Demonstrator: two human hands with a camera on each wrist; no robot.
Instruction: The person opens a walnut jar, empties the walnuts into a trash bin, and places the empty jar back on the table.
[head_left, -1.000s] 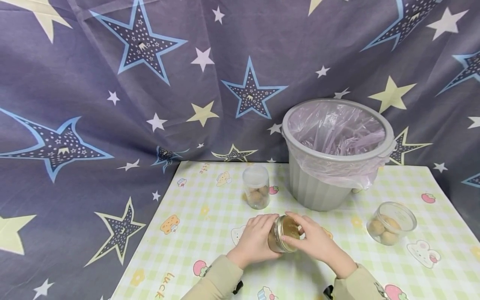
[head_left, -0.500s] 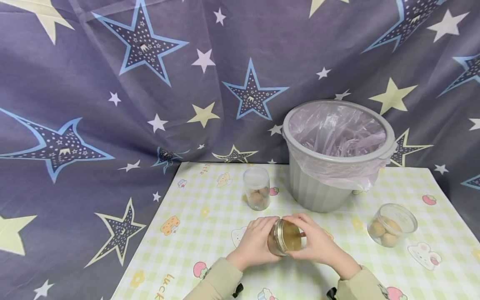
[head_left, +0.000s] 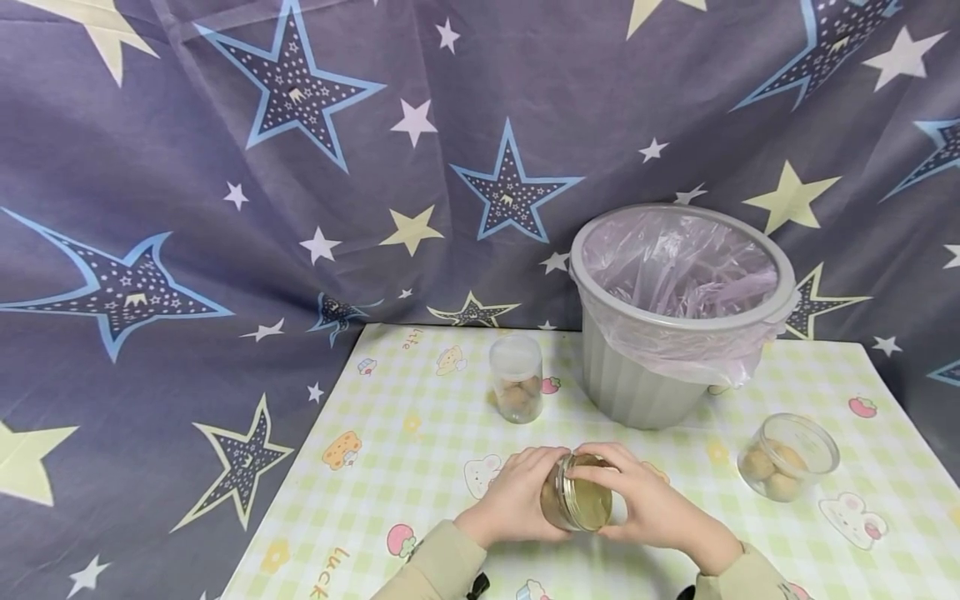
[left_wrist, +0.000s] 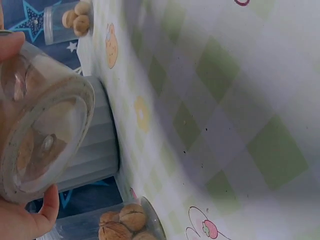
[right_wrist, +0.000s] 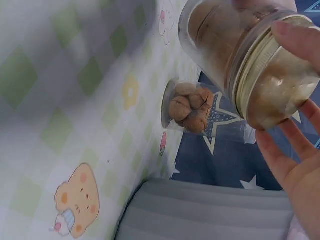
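Observation:
My left hand [head_left: 513, 504] grips the body of a clear jar [left_wrist: 50, 105] with brown contents, tilted on its side above the table with its base toward the left. On the right, my right hand [head_left: 660, 512] holds the jar's gold-rimmed lid [head_left: 591, 498], fingers spread around its edge. The lid sits on the jar mouth in the right wrist view. Brown shapes show through the jar wall [right_wrist: 215, 35], but their kind is hard to tell. Behind the hands stands a clear jar [head_left: 516, 379] with several walnuts [right_wrist: 190, 107] in it.
A grey bin [head_left: 637, 375] with a pink plastic liner [head_left: 675, 267] stands at the back right. Nearer the right edge is an open clear tub [head_left: 813, 454] with several round brown nuts [head_left: 780, 471]. A checked cloth [head_left: 360, 517] covers the table; a star-patterned curtain [head_left: 337, 183] hangs behind.
Both hands and the jar have come slightly nearer and lower in view. The right hand's fingers have shifted around the lid, and its wrist has moved a little right.

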